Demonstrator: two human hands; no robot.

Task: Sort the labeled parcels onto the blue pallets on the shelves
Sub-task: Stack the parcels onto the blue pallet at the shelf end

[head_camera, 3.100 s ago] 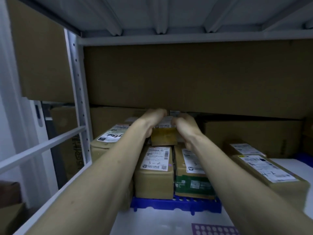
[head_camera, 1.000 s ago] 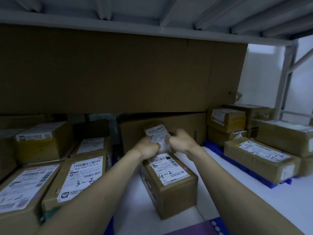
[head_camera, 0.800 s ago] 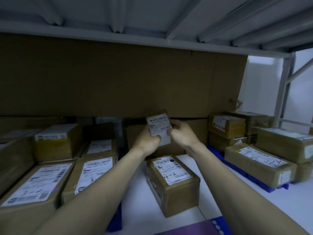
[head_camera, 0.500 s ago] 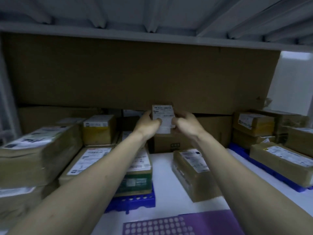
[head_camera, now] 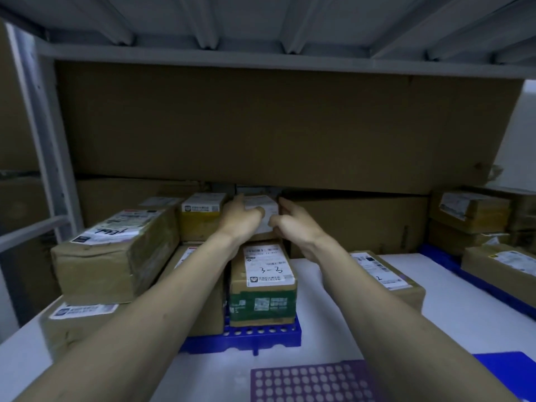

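Both my arms bare, stretched forward and up, forearms converging toward centre. My left hand (head_camera: pixel 242 220) palm turned inward, thumb laid across front, index finger pointing ahead, grip closed round left side of small parcel (head_camera: pixel 262 208). My right hand (head_camera: pixel 293 224) mirrors it, index extended forward, thumb pinching parcel's right edge. Wrists straight, knuckles nearly touching.

A small labelled parcel (head_camera: pixel 262 211) sits mid-frame, atop the "3-3" parcel (head_camera: pixel 262 281), which lies on the blue pallet (head_camera: pixel 246 339) at lower centre beside other stacked parcels.
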